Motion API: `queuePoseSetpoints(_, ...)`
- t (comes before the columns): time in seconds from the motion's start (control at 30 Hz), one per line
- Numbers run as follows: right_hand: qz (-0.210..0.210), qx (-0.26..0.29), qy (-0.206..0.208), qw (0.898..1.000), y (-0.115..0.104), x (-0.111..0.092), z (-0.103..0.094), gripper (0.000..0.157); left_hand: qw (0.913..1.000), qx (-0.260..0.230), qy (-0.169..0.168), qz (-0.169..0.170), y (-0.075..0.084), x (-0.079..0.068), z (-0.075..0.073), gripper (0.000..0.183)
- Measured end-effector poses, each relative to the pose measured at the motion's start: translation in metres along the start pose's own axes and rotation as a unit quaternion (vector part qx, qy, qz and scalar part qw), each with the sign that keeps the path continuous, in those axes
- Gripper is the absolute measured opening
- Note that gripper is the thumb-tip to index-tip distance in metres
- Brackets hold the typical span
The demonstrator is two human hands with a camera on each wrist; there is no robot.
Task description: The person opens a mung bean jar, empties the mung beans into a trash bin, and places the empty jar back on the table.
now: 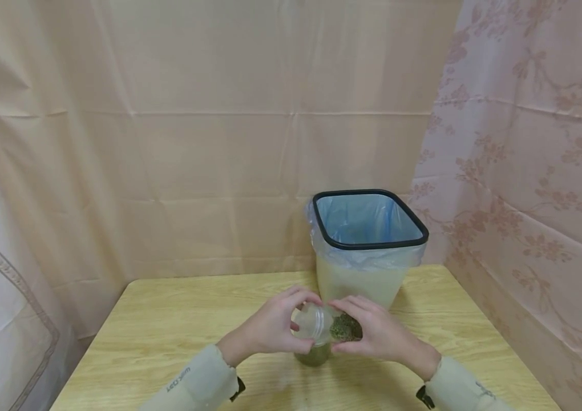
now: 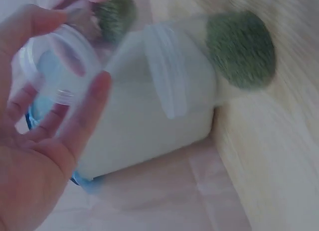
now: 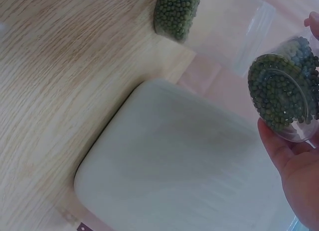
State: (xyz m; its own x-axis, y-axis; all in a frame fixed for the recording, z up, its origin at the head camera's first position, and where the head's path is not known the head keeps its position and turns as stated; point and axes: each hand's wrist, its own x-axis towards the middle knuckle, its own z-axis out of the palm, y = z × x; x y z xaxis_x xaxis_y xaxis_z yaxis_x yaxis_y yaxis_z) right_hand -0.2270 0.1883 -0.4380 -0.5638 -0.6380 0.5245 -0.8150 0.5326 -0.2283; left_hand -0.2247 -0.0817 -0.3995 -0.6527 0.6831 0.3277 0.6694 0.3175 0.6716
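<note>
In the head view my right hand [image 1: 380, 331] grips a clear plastic jar of green mung beans [image 1: 346, 327], tilted nearly onto its side. The fingers and thumb of my left hand [image 1: 275, 324] curl round the clear lid [image 2: 70, 66] at the jar's other end. The right wrist view shows my right fingers at the base of the held jar [image 3: 281, 94], beans gathered there. Below the hands a second clear jar [image 1: 314, 356] stands upright on the table, part-filled with green beans and partly hidden by the held jar; its clear ribbed top [image 2: 167, 71] shows in the left wrist view.
Behind the hands stands a cream bin [image 1: 360, 282] with a black rim and a blue liner, near the back edge of the wood-grain table [image 1: 188, 308]. Beige cloth [image 1: 209, 154] hangs behind, flowered pink cloth [image 1: 537, 200] at the right.
</note>
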Motion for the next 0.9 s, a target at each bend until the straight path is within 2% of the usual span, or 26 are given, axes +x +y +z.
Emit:
queuePoseSetpoints(0.1, -0.002, 0.002, 0.002, 1.000, 0.0007, -0.0006, 0.0022, 0.075, 0.9994, -0.021, 0.000, -0.029, 0.0005, 0.0006, 0.0004, 0.060)
queuePoseSetpoints(0.27, -0.002, 0.005, 0.002, 1.000, 0.0011, -0.0018, 0.0043, 0.075, 0.9973, -0.045, -0.005, -0.057, -0.0004, 0.0017, -0.0002, 0.057)
queuePoseSetpoints(0.4, -0.005, 0.008, 0.000, 1.000, -0.0001, -0.0010, 0.0042, 0.074, 0.9960, -0.043, -0.008, -0.079, -0.0015, 0.0007, -0.0030, 0.055)
queuePoseSetpoints(0.57, 0.000, 0.012, -0.006, 1.000, -0.0008, 0.0000, 0.0043, 0.074, 0.9960, -0.030, -0.011, -0.084, -0.0015, -0.0009, -0.0055, 0.058)
queuePoseSetpoints(0.63, 0.003, 0.012, -0.007, 1.000, -0.0008, 0.0001, 0.0044, 0.074, 0.9981, 0.002, -0.014, -0.060, -0.0017, -0.0018, -0.0056, 0.066)
queuePoseSetpoints(0.7, 0.006, 0.012, -0.009, 1.000, -0.0008, -0.0001, 0.0044, 0.074, 0.9978, 0.063, -0.018, -0.011, -0.0021, -0.0028, -0.0052, 0.073)
queuePoseSetpoints(0.73, 0.007, 0.011, -0.010, 1.000, -0.0009, -0.0003, 0.0044, 0.074, 0.9949, 0.097, -0.019, 0.019, -0.0026, -0.0032, -0.0047, 0.076)
queuePoseSetpoints(0.83, 0.009, 0.013, -0.010, 1.000, -0.0006, -0.0009, 0.0042, 0.075, 0.9754, 0.187, -0.006, 0.116, -0.0050, -0.0038, -0.0024, 0.075)
queuePoseSetpoints(0.9, 0.008, 0.016, -0.010, 1.000, -0.0004, -0.0014, 0.0041, 0.075, 0.9663, 0.207, 0.002, 0.153, -0.0069, -0.0038, -0.0005, 0.072)
